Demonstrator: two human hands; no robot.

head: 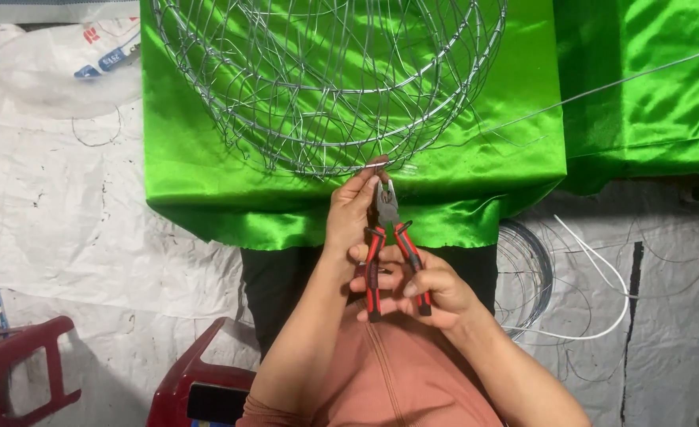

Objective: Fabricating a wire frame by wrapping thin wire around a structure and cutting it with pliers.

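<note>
While the right hand wraps its grip around the red and black handles of a pair of pliers, the fingers are curled closed on both handles, which stand slightly apart. The pliers point away from the person, their dark metal nose reaching the lower rim of a wire frame. Whether the nose has a wire caught in it is too small to tell.

Just beside the pliers, the left hand reaches forward, its fingertips pressed together in a pinch at the rim of the wire frame, right next to the nose of the pliers. What exactly is between the fingertips cannot be made out, though thin wire runs through that spot.

Moving outward, the wire frame is a rounded cage of thin silver wire, with hoops and crossing strands. It rests on a surface covered in shiny green cloth, whose front edge hangs down toward the person's lap. A single long wire stretches from the frame off to the upper right.

Below the hands are the person's salmon-coloured shirt and dark trousers. To the right, on the floor covered in white sheeting, lie a coil of dark wire and a loop of white cord. At lower left stand two dark red plastic chairs.
</note>
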